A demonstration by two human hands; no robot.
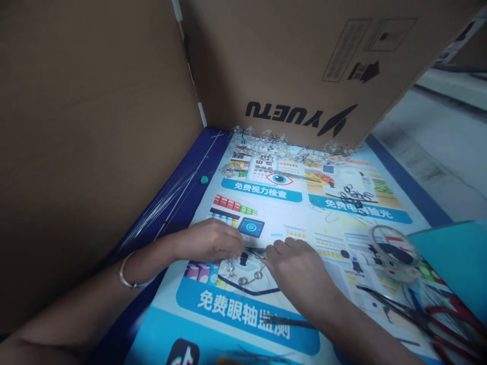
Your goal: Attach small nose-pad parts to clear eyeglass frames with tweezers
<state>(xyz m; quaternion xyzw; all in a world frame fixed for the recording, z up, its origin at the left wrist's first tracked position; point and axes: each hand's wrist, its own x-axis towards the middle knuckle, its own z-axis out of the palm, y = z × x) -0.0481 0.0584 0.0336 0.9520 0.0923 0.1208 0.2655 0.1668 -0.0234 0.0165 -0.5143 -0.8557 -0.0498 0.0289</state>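
My left hand (pixel 215 241) is closed in a pinch at the end of a beaded wire chain (pixel 243 280). Round clear beads hang from it in a loose curve just below the fingers. My right hand (pixel 297 263) is wrapped around pliers (pixel 256 252), whose narrow metal jaws point left toward the left fingertips; their handles are hidden in the palm. The exact bit of wire between the jaws and the left fingers is too small to make out. Beneath both hands lies a printed blue-and-white sheet (pixel 262 215).
Cardboard panels (pixel 266 61) stand at the back and left. Clear bead pieces (pixel 266 139) line the back edge. Dark wire pieces (pixel 357 195) and straight wires (pixel 285 321) lie about. Red-handled scissors (pixel 414 314) and a clear ring-shaped roll (pixel 395 246) sit at right.
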